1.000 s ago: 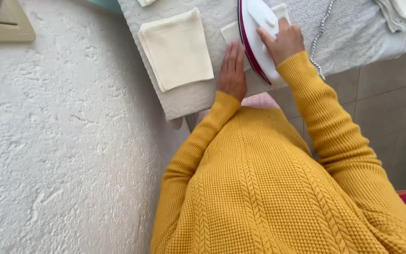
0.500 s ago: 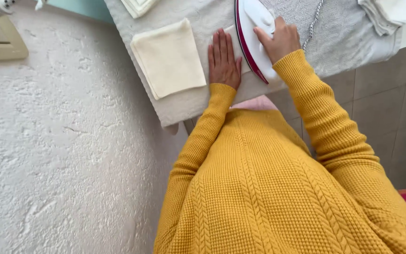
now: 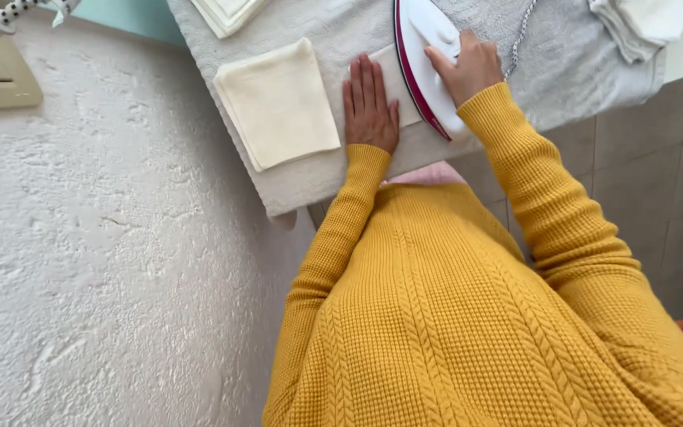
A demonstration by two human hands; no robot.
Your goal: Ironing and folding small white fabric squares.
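Under the iron (image 3: 424,59) and left hand (image 3: 371,107), a half-hidden cloth (image 3: 401,87).

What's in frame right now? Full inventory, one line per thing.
iron: 1, white with a magenta edge, on the cloth under the right hand
small cloth being ironed: 1, cream, between the hands, partly under the iron
folded cloth: 1, cream, flat on the board left of the left hand
folded pile: 1, cream, top edge, cut off
grey cover: 1, grey, over the ironing surface
cord: 1, braided grey, past the right hand
bundle of cloth: 1, white and grey, top right corner
textured wall: 1, white, left
left hand: flat on the cloth
right hand: gripping the iron
sweater: 1, mustard yellow knit
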